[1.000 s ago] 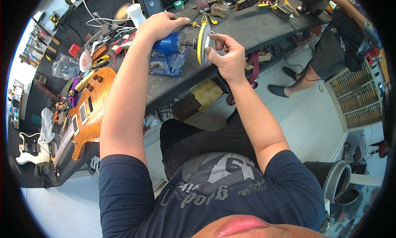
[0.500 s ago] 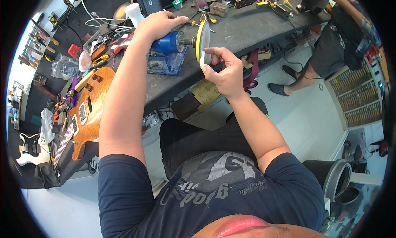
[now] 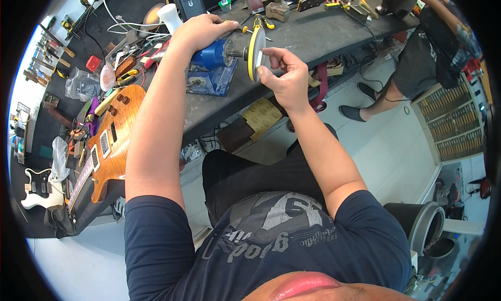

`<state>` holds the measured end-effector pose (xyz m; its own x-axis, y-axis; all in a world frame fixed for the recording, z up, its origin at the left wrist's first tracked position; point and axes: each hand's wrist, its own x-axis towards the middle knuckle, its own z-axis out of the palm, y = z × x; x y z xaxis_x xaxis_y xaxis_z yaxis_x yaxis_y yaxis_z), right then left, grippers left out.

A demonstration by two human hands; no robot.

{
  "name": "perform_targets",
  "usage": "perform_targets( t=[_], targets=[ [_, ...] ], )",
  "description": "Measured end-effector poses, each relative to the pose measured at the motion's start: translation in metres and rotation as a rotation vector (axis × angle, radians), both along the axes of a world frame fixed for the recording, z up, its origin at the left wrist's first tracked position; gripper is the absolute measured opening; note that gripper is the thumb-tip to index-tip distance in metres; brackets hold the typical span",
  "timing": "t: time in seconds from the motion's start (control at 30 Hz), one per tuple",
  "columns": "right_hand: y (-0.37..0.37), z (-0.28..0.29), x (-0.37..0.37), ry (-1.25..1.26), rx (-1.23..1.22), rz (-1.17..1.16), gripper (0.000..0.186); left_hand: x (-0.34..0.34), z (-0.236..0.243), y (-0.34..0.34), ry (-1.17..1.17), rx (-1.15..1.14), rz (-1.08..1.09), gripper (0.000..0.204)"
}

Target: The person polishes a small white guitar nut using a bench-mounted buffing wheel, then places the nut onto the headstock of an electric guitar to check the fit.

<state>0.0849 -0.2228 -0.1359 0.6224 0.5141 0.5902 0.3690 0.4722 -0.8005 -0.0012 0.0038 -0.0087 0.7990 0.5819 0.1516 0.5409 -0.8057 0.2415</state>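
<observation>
At a yellow-rimmed grey disc (image 3: 256, 48), the right hand (image 3: 286, 77) pinches a small white piece (image 3: 259, 60) — dark desk (image 3: 308, 43), pale tiled floor (image 3: 383, 144).

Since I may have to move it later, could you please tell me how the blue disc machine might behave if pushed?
The blue machine is probably heavy for its size, judging by its thick metal shaft. Its blue base should resist rolling, though the projecting disc might weight one end.
</observation>
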Motion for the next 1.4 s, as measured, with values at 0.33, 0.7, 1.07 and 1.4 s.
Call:
perform_targets(
  t=[0.33, 0.7, 1.07, 1.4],
  targets=[
    [0.012, 0.002, 0.014, 0.041, 0.018, -0.004, 0.042, 0.001, -0.005, 0.005, -0.021, 0.030, -0.012, 0.076],
    [0.023, -0.009, 0.024, 0.128, 0.014, -0.003, 0.039, 0.000, -0.002, 0.002, -0.019, 0.008, -0.009, 0.077],
    [0.022, -0.014, 0.016, 0.231, 0.034, -0.015, 0.037, 0.003, -0.004, 0.005, -0.021, 0.011, -0.009, 0.078],
    [0.028, -0.008, 0.018, 0.197, 0.071, -0.021, 0.034, 0.001, 0.000, 0.002, 0.018, -0.007, 0.004, 0.079]
  ],
)
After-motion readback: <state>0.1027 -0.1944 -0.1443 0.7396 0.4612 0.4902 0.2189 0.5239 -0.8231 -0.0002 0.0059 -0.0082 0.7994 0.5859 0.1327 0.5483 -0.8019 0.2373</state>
